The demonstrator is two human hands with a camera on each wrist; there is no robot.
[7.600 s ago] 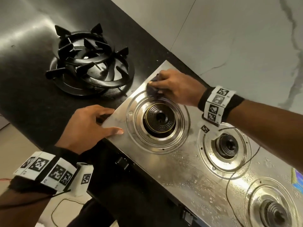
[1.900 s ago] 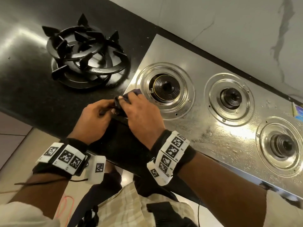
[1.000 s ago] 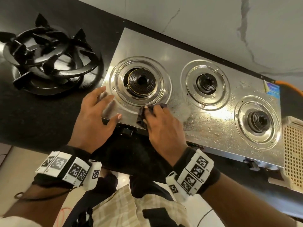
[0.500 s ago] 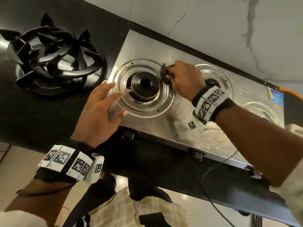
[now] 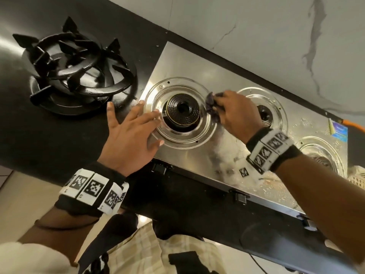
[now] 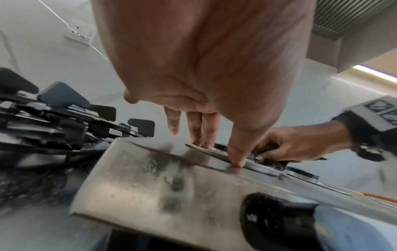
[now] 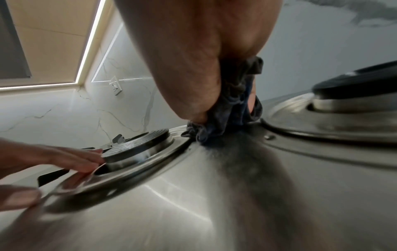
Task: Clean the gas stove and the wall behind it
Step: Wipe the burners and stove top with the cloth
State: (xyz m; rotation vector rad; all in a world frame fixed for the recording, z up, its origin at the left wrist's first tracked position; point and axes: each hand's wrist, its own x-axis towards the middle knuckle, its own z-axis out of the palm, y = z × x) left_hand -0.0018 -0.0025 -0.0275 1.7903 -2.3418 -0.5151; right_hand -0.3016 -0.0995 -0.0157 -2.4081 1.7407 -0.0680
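Note:
A steel gas stove with three burners lies on a black counter below a white marble wall. My right hand grips a dark crumpled cloth and presses it on the right rim of the left burner ring, between the left and middle burners. My left hand lies flat with fingers spread on the stove's left corner, fingertips on the ring's left edge. The left burner head is bare.
Stacked black pan supports sit on the black counter left of the stove. An orange hose and a cream basket are at the right edge. Knobs line the stove's front. Wet smears cover the steel near the right burner.
My right hand has carried the cloth from the stove's front edge up to the right side of the left burner ring. The left hand has stayed pressed on the left corner.

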